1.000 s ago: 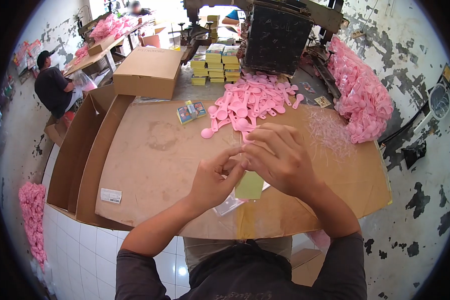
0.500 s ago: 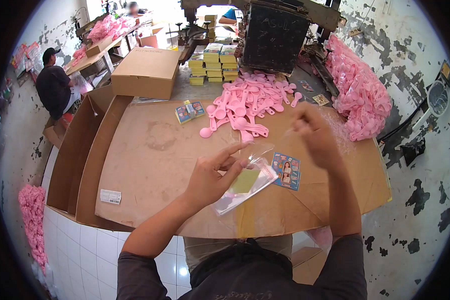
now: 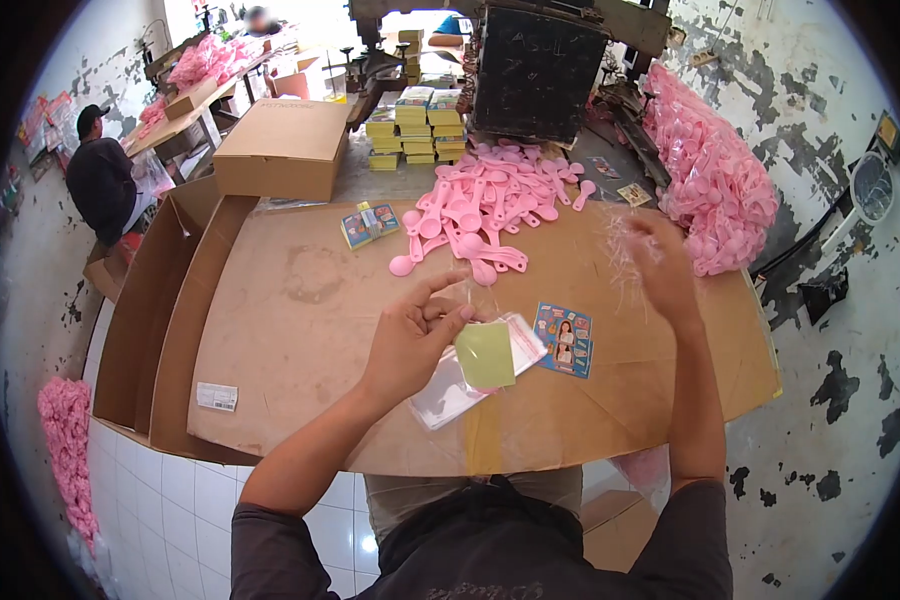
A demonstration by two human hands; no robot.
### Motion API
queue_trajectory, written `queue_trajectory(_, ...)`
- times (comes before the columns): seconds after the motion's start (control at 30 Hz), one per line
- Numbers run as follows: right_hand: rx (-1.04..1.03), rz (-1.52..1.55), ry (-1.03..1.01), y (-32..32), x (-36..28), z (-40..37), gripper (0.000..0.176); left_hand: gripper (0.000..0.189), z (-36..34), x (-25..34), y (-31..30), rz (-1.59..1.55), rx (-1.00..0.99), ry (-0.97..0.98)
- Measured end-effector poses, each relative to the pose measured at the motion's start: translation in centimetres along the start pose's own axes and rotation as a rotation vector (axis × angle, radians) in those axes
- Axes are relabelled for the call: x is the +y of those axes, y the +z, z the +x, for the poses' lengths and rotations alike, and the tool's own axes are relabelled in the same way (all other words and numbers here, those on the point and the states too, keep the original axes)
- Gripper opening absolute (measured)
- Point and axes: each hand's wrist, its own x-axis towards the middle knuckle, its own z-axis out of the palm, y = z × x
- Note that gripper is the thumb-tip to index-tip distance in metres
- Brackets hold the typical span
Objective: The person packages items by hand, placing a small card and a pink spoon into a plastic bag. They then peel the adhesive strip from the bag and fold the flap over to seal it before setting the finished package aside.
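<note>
My left hand (image 3: 417, 335) pinches the top of a small clear plastic bag (image 3: 478, 302) between thumb and fingers. Inside the bag is a yellow-green card (image 3: 487, 357). It hangs over a stack of clear plastic bags (image 3: 440, 400) lying on the cardboard. Off to the right, my right hand (image 3: 662, 268) is over thin clear plastic strips (image 3: 622, 262), its fingers loosely curled and apart, with nothing plain in them. Between the hands lies a blue printed card (image 3: 564, 340). Pink measuring spoons (image 3: 490, 205) are heaped just beyond my left hand.
A bundle of printed cards (image 3: 370, 226) lies left of the spoons. Stacked cards (image 3: 415, 125), a closed cardboard box (image 3: 280, 150) and a black metal box (image 3: 535, 75) stand behind. Bagged pink spoons (image 3: 715, 180) bulge at right. Another person (image 3: 105, 185) sits at far left.
My left hand has lifted the clear bag with the yellow-green card off the stack, and the card now faces me. My right hand has moved slightly right, with its fingers loosened.
</note>
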Motion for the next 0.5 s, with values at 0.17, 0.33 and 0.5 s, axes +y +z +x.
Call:
queue_trajectory(0.17,-0.603,0.708,0.119,3.9,-11.5,-1.9,0.033,0.037,-0.1,-0.1,0.2,-0.06,-0.002,-0.023)
queue_trajectory(0.33,-0.682,1.03,0.292,6.6,-12.0,-2.4,0.035,0.037,-0.1,0.5,0.2,-0.166,-0.01,-0.044)
queue_trajectory(0.5,-0.653,1.042,0.323,5.9,-11.6,-2.0,0.024,0.03,0.2,-0.7,-0.3,-0.072,-0.042,-0.063)
